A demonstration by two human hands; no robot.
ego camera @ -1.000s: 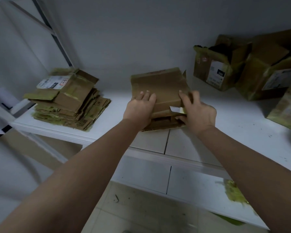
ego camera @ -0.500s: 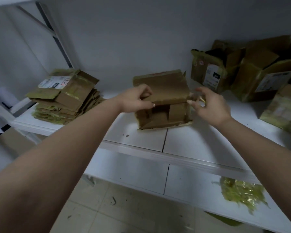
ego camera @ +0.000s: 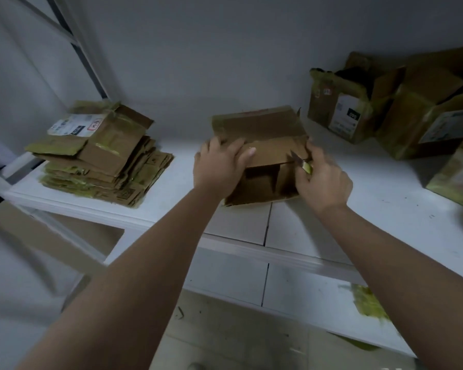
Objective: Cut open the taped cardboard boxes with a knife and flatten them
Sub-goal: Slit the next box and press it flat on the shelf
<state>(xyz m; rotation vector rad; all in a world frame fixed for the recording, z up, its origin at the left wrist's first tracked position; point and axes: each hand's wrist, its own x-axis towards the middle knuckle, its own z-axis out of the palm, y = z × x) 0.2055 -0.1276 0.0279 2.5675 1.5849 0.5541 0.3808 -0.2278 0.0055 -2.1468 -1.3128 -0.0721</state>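
A brown cardboard box (ego camera: 262,134) stands on the white shelf (ego camera: 332,225), its near side open towards me. My left hand (ego camera: 221,162) presses down on the box's top flap with the fingers spread flat. My right hand (ego camera: 322,180) grips a small knife (ego camera: 301,162) with a yellow-green handle. Its blade points up and left and touches the box's right front edge.
A stack of flattened boxes (ego camera: 99,158) lies at the shelf's left end. Several unflattened boxes (ego camera: 401,105) crowd the back right corner. Crumpled yellow-green tape (ego camera: 369,305) lies on the lower shelf at the right. A grey wall closes the back.
The box went from folded flat under both hands to standing open. My left hand moved onto its top flap, and my right hand brought the knife to its right edge.
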